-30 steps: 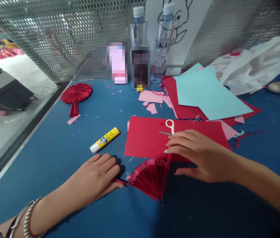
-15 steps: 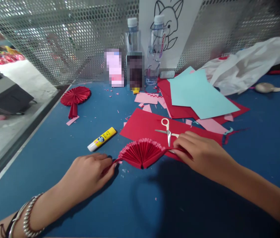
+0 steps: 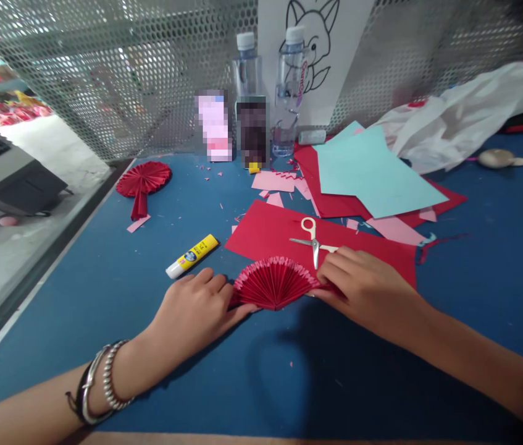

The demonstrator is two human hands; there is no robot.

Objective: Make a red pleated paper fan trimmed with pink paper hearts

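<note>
two items [image 3: 213, 125] by bottles blurred; fan [image 3: 274, 288] ends under hands.

Left hand [image 3: 194, 309] and right hand [image 3: 365, 285] lie palm-down, fingers [image 3: 335, 267] extended inward.

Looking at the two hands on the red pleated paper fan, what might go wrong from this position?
1. The left hand and right hand press the two ends of the red pleated fan; if either slips, the folds may spring shut or tear.
2. The scissors lie on the red sheet just beyond the right hand's fingers; a careless move might catch the blades.
3. The glue stick lies near the left hand and could be knocked so that it rolls away.
</note>
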